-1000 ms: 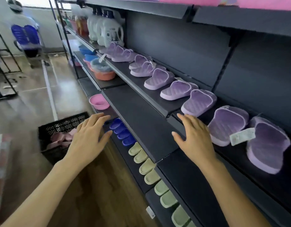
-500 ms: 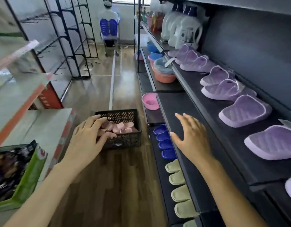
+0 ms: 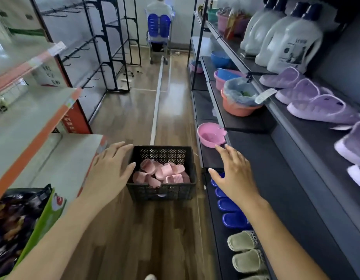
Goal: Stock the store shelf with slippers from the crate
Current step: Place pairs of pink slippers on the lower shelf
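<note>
A black plastic crate [image 3: 162, 191] stands on the wooden floor in the aisle, holding several pink slippers [image 3: 162, 172]. My left hand [image 3: 109, 172] hovers just left of the crate, fingers spread, holding nothing. My right hand [image 3: 234, 175] hangs to the crate's right, in front of the dark shelf unit [image 3: 276, 178], also empty with fingers apart. Purple slippers [image 3: 320, 107] line the upper shelf on the right. Blue slippers [image 3: 231, 219] and green slippers [image 3: 245, 249] sit in a row on the bottom shelf.
A pink basin [image 3: 210, 136] sits on a lower shelf beyond my right hand. An orange basin [image 3: 238, 102] and white detergent jugs [image 3: 286, 43] stand farther along. A grey-and-orange shelf unit [image 3: 33, 126] with a snack bag [image 3: 19, 225] is on the left. A seated person [image 3: 159, 23] is at the aisle's end.
My view has swung left from the shelf toward the aisle, bringing the crate into the centre. Both hands have stayed empty and spread, now on either side of the crate.
</note>
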### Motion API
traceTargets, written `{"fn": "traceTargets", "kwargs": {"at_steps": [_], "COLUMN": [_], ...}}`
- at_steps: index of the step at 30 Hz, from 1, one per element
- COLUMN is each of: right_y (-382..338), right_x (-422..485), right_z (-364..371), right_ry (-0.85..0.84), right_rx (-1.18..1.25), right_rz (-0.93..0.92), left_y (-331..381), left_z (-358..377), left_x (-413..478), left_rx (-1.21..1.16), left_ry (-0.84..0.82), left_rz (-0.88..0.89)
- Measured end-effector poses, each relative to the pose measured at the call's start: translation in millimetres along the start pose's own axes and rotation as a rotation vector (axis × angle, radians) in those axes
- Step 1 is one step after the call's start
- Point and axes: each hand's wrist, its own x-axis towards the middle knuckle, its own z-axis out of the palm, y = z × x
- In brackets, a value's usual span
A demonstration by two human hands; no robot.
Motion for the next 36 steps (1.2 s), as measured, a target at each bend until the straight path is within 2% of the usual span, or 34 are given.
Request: {"fn": "traceTargets", "kwargs": {"at_steps": [14, 22, 30, 36], "right_y": [-15.8, -10.1, -5.4, 1.1], "right_x": [224.7, 348.2, 406.5, 412.5], "right_z": [109.4, 192.3, 295.2, 408.1], "right_ry": [-0.163, -0.291, -0.435, -0.503], "right_rx": [0.016, 0.059, 0.09, 0.103], "right_rz": [-0.048, -0.103, -0.053, 0.031], "left_y": [-98.1, -150.2, -216.4, -278.5], "left_z": [70.2, 140.3, 219.4, 322.0], "left_x": [188.4, 277.8, 320.4, 324.3], "left_rx": [-0.022, -0.06, -0.084, -0.108], "left_ry": [-0.133, -0.162, -0.288, -0.399], "left_rz": [-0.097, -0.245, -0.336, -0.335]}}
